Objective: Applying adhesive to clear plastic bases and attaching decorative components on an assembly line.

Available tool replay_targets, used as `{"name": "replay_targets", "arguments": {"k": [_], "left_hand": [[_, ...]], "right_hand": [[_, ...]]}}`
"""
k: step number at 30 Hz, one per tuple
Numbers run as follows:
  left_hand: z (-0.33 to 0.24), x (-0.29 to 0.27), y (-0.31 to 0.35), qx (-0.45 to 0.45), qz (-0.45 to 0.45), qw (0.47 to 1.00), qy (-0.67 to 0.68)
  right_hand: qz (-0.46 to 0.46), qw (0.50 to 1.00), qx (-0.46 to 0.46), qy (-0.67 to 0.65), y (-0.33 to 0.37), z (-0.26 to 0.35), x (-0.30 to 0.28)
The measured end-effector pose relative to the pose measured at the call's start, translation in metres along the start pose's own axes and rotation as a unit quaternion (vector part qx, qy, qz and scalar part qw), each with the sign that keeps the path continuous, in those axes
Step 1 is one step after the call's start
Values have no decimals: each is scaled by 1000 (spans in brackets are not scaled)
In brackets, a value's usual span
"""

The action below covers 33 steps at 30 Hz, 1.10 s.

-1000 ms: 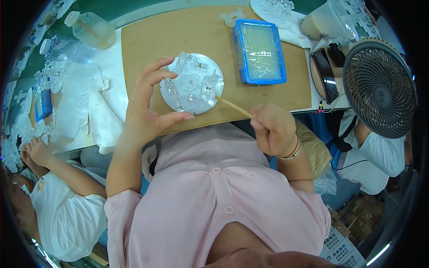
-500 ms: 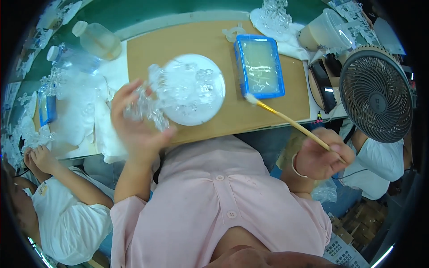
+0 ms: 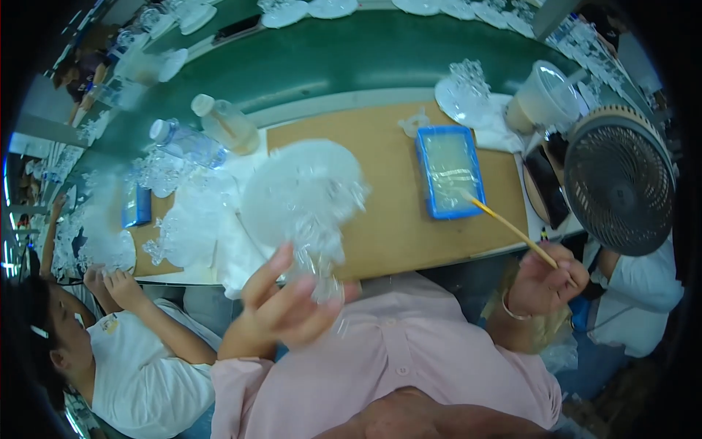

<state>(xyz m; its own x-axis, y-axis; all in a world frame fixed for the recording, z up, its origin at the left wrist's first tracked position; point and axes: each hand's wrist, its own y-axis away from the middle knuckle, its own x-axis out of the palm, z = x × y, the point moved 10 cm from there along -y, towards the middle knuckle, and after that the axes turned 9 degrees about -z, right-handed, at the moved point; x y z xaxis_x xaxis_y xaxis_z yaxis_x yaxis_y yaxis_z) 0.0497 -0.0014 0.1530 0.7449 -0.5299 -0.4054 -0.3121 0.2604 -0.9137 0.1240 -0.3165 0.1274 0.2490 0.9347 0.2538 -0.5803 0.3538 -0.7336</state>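
My left hand point(image 3: 296, 307), blurred by motion, is closed around a clear plastic piece point(image 3: 320, 274) at the near side of a round white plate point(image 3: 274, 208). More clear faceted pieces point(image 3: 314, 186) lie in a smeared cluster on that plate; whether the held piece joins them I cannot tell. On the right, my right hand point(image 3: 545, 282) grips a thin brush point(image 3: 515, 233) by its yellow handle. The brush's pale tip is over the near right part of a blue-rimmed tray point(image 3: 447, 172) with a pale, glossy filling.
Brown cardboard point(image 3: 387, 234) covers the table. Bottles point(image 3: 227, 124) stand at the far left. A plate with a clear ornament point(image 3: 464, 95), a lidded cup point(image 3: 541, 99), a phone point(image 3: 547, 183) and a fan point(image 3: 620, 183) line the right. A co-worker point(image 3: 139, 351) sits at left.
The view has shifted, showing more of the green surface beyond. My left hand has gone from spread fingers beside the pieces to closed on one nearer me. The brush tip has moved over the tray.
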Motion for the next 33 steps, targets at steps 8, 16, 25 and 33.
{"name": "replay_targets", "arguments": {"k": [8, 16, 25, 33], "left_hand": [[-14, 88, 39, 192, 339, 920, 36], [43, 44, 11, -126, 82, 985, 88], [67, 80, 77, -431, 104, 892, 91], [69, 80, 76, -395, 149, 900, 112]], "right_hand": [[32, 999, 10, 39, 1, -15, 3], [100, 981, 93, 136, 0, -36, 12], [263, 931, 57, 247, 13, -52, 45], [171, 976, 85, 106, 7, -31, 38]]}}
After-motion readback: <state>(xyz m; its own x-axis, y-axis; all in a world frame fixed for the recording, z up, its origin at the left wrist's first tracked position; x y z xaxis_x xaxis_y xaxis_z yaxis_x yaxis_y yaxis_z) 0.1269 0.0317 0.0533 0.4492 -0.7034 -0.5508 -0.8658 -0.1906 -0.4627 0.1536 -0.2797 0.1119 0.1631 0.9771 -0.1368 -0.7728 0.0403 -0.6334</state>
